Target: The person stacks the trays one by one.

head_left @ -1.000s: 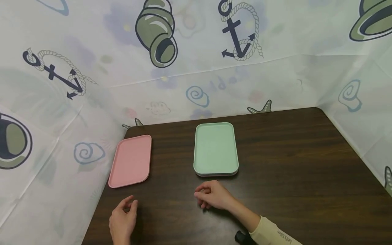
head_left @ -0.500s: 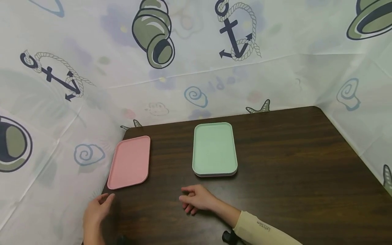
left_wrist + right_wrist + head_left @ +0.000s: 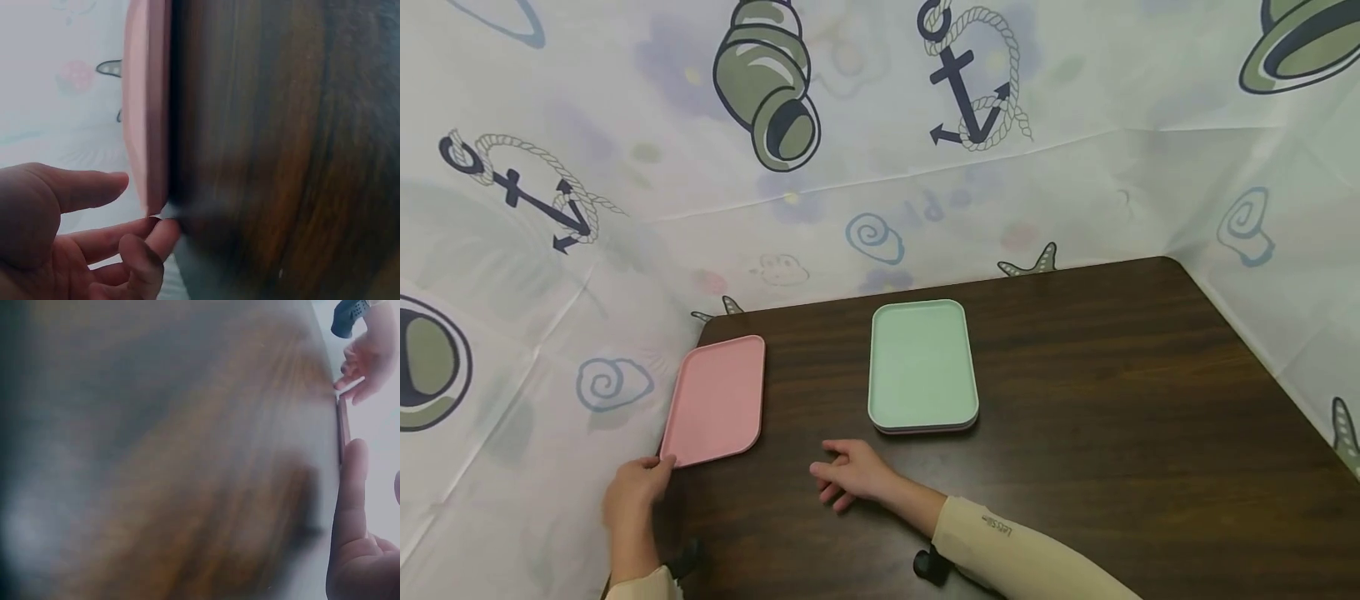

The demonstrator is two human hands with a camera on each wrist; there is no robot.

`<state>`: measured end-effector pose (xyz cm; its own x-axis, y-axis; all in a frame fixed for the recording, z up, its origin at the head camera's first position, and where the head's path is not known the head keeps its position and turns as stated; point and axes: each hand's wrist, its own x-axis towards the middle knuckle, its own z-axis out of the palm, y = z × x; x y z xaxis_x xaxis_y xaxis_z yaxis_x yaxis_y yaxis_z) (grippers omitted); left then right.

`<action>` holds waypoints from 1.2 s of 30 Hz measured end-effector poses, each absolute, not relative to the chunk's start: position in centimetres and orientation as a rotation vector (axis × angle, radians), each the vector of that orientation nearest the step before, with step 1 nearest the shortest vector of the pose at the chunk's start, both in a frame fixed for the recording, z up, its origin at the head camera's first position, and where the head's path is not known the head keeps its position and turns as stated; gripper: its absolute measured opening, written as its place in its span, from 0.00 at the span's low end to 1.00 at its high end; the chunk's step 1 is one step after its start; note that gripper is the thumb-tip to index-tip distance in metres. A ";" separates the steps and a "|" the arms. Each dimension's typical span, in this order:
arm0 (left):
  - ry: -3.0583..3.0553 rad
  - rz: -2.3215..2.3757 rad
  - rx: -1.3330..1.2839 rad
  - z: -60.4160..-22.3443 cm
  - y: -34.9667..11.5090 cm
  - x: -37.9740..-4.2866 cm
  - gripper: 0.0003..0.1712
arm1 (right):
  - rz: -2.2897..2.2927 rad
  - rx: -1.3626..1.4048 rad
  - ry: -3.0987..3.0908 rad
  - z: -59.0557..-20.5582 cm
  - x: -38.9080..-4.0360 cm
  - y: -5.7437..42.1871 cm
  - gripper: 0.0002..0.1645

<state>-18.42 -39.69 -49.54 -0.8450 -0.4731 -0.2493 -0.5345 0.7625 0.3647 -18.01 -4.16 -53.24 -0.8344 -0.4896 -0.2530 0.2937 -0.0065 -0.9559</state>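
Note:
A pink rectangular tray (image 3: 715, 404) lies at the table's left edge. My left hand (image 3: 634, 492) is at its near left corner. In the left wrist view, the fingertips (image 3: 164, 234) meet the corner of the pink tray (image 3: 149, 112) low down, while the thumb (image 3: 94, 187) stands just above the rim with a small gap. My right hand (image 3: 853, 473) hovers over the table, fingers loosely bent and holding nothing, between the pink tray and a light green tray (image 3: 922, 364). Another tray's edge shows beneath the green one. In the right wrist view, one finger (image 3: 353, 487) extends past the table edge.
The dark wood table (image 3: 1097, 392) stands against a white printed cloth (image 3: 865, 100) that hangs behind it and at both sides. Black wrist devices (image 3: 931, 567) sit below both forearms, which wear cream sleeves.
My left hand has moved left, then up to the pink tray's near corner. My right hand has shifted left, away from the green tray. The trays stay in place; the head view shifts slightly.

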 end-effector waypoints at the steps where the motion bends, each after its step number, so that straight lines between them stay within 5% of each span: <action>1: 2.824 0.639 -0.828 -49.7 -39.7 -18.6 0.36 | -1.896 -0.196 1.735 -53.2 -18.1 -4.4 0.37; 13: 2.942 0.692 -0.914 -50.8 -39.1 -19.2 0.23 | -1.896 -0.198 1.751 -52.9 -19.2 -5.0 0.36; 36: 2.666 1.450 -0.820 -52.3 -29.7 -12.6 0.28 | -1.909 -0.136 1.807 -53.1 -20.4 -6.1 0.35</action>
